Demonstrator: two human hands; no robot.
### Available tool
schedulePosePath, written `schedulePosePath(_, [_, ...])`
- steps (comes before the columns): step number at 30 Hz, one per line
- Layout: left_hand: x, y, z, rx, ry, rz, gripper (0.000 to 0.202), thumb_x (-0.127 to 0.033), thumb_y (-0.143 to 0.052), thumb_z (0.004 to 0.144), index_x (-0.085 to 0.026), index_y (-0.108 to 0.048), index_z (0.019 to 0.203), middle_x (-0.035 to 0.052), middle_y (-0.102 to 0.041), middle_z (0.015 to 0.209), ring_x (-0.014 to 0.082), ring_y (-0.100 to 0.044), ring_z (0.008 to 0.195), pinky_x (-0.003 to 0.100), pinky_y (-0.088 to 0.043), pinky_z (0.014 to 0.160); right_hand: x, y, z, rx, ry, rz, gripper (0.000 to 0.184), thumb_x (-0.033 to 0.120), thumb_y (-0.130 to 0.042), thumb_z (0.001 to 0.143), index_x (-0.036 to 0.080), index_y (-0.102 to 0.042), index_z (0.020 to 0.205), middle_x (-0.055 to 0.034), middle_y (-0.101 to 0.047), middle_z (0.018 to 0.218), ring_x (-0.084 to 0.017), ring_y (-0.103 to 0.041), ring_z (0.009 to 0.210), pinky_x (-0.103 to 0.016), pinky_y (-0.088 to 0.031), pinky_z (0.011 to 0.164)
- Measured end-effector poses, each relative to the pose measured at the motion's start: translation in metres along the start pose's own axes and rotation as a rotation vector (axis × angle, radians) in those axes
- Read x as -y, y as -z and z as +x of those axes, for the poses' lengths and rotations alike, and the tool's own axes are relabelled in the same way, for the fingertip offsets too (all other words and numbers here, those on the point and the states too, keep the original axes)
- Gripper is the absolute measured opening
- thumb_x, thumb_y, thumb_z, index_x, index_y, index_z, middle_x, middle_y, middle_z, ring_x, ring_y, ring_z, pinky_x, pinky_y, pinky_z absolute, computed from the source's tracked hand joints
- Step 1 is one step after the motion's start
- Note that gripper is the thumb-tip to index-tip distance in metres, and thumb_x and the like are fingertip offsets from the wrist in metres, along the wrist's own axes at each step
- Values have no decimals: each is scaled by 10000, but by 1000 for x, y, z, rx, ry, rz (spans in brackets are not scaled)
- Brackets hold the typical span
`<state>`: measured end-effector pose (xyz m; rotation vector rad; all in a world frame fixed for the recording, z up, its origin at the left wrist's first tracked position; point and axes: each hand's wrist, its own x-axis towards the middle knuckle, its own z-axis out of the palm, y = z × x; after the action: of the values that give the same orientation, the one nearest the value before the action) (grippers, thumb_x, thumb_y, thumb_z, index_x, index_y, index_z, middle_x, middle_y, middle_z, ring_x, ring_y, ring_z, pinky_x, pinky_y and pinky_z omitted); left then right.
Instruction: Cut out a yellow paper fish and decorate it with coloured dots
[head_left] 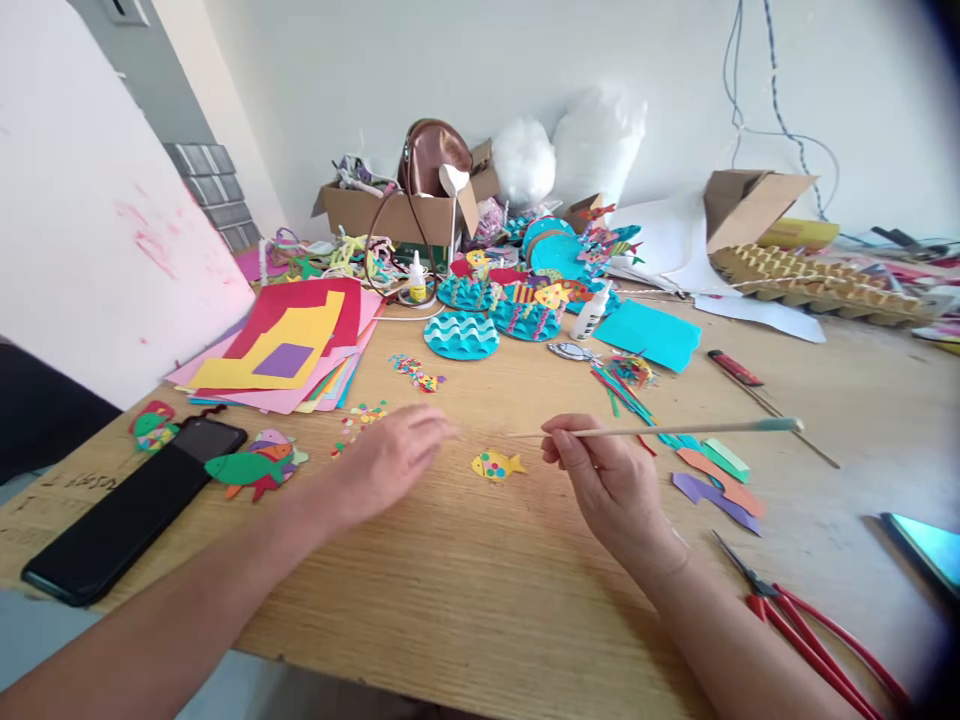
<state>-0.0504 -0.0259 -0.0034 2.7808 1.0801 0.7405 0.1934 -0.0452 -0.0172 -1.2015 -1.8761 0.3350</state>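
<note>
My right hand (600, 480) pinches a thin wooden stick (675, 430) with a teal-stained end pointing right; its bare tip points left. On the table between my hands lies a small yellow paper fish (495, 466) with coloured dots. Just left of the fish, my left hand (397, 460) hovers with its fingers toward the right; they are blurred, so I cannot tell whether they hold anything. Behind that hand are scattered paper dots (367, 412) and a dotted strip-like pile of confetti (414, 372). Several cut paper fish (251, 468) lie at the left.
A black phone-like case (127, 520) lies left. Stacked coloured paper (300, 345), glue bottles (417, 278) and blue wave-patterned discs (461, 336) stand behind. Red-handled scissors (795, 620), paper scraps (720, 485) and a cutter (735, 368) are right. A cardboard box (390, 215) is at the back.
</note>
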Motion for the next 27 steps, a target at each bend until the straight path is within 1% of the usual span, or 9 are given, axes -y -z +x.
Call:
schedulePosePath(2, [17,23,-2,14,137,5,198,-136,-430,852,-153,-609,936,43,-657,890,140,-608,832,249,-476,737,-2,0,0,-6,1,7,201,286,-401,905,170,-562,869,-32,-629,704,-131,-601,621,-241,-459,583])
schedulePosePath(5, [42,50,-12,182,334,51,166,-196,-464,825,-166,-626,835,3,-647,750,127,-586,667,220,-427,597,-1,1,1,-15,16,-4,206,288,-400,904,170,-562,857,-29,-634,702,-128,-604,603,-241,-464,573])
schedulePosePath(8, [55,57,-24,403,450,51,186,-228,-456,821,-170,-632,836,8,-632,743,136,-568,671,224,-403,606,1,2,3,-18,27,-39,209,290,-404,899,173,-566,838,-20,-636,681,-127,-608,585,-238,-464,562])
schedulePosePath(9, [56,55,-28,469,452,47,178,-213,-456,813,-169,-628,831,12,-626,759,141,-566,693,226,-401,621,1,2,3,-16,28,-47,211,291,-405,898,175,-568,832,-18,-636,677,-128,-609,585,-237,-464,560])
schedulePosePath(11, [58,51,-35,535,433,50,145,-174,-474,781,-167,-613,821,19,-610,797,153,-562,743,230,-398,650,1,3,3,-11,24,-53,218,295,-404,898,177,-571,823,-21,-639,684,-132,-614,591,-237,-464,558])
schedulePosePath(15, [60,44,-44,552,395,82,116,-181,-490,774,-180,-580,847,35,-585,885,181,-548,841,256,-393,711,-1,3,3,5,20,-58,222,297,-402,900,178,-571,820,-24,-649,706,-132,-617,594,-236,-462,556])
schedulePosePath(20, [58,37,-43,491,332,119,117,-207,-497,795,-196,-563,892,39,-595,943,205,-529,904,285,-376,759,0,4,3,7,30,-75,213,288,-404,901,178,-571,828,-14,-644,685,-125,-614,586,-225,-451,545])
schedulePosePath(23, [55,34,-38,512,304,118,84,-173,-491,792,-192,-565,826,26,-605,879,193,-535,851,274,-368,724,1,5,2,6,44,-75,213,282,-406,900,177,-570,813,-16,-648,706,-120,-615,584,-221,-449,545])
schedulePosePath(27, [60,30,-36,500,332,121,78,-166,-475,788,-190,-548,779,14,-594,813,180,-532,787,264,-356,678,0,4,2,3,50,-86,211,276,-412,899,179,-571,799,-20,-652,726,-120,-616,596,-220,-444,548])
